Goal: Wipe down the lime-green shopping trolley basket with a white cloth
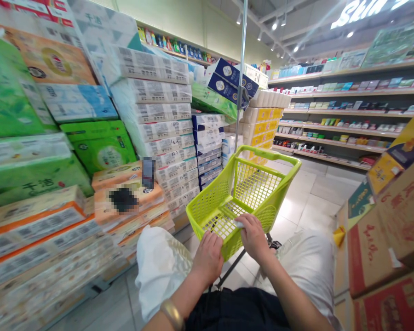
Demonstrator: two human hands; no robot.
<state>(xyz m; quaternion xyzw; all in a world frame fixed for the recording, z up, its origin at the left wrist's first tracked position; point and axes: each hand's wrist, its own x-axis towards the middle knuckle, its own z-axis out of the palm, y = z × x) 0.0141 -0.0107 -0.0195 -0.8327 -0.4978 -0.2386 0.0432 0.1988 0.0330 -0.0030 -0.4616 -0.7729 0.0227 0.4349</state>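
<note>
A lime-green plastic shopping cart (279,161) stands between my knees, its lattice basket showing no goods inside. My left hand (209,255) has its fingers curled over the basket's near rim. To its right, my right hand (254,235) rests at the same rim with bent fingers. A small white piece (240,224), perhaps paper or tissue, pokes out from under those fingers; most of it is hidden. Thin dark lines show by my left fingertips, too small to name.
Stacked tissue packs (165,110) rise on the left. A blurred phone-like object (148,172) stands on an orange pack (100,216). Cardboard cartons (372,253) line the right side. Stocked shelves (345,110) are behind, and a metal pole (243,55) rises beyond the cart.
</note>
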